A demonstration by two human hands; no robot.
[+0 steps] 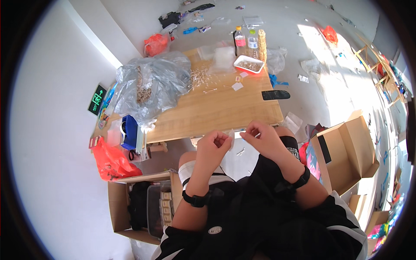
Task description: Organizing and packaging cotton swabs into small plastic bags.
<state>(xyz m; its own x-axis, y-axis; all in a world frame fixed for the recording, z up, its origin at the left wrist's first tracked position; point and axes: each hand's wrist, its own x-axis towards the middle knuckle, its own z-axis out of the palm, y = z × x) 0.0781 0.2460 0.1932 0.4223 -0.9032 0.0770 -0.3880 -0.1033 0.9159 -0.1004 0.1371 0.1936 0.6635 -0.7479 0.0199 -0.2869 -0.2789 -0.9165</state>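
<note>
Just past the near edge of the wooden table (216, 112), above my lap, both hands are raised close together. My left hand (213, 146) is closed in a pinch on a small translucent plastic bag (232, 137). A short way to its right, my right hand (263, 139) has thumb and forefinger pressed together; whatever lies between them is too small to make out. On the table lies a loose heap of thin white-tipped sticks (201, 79), with a few stray ones nearer me. A white tray (261, 65) with more small sticks stands behind, beside small white cards (237, 86).
A big grey plastic bag (167, 82) covers the table's left. Two bottles (252, 43) stand at the back. A black flat object (276, 95) overhangs the right edge. Cardboard boxes (119, 208) flank me, with a red bag (113, 162) left.
</note>
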